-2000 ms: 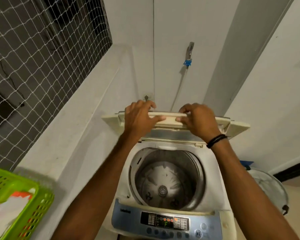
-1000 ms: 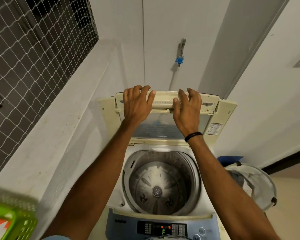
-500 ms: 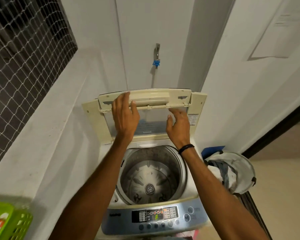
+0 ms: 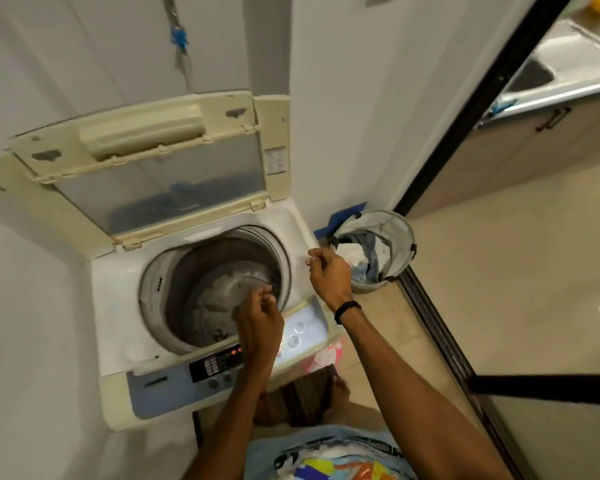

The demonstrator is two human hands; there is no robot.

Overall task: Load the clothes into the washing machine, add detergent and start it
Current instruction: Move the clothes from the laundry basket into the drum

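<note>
At the washer [image 4: 118,299], left hand [image 4: 258,329] and right hand [image 4: 328,271] loosely curled.

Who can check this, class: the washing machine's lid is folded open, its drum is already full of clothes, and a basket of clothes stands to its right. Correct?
No: the head view shows the drum empty, no clothes loaded yet. The lid is folded open, and the basket of clothes stands right of the machine, as stated.
</note>
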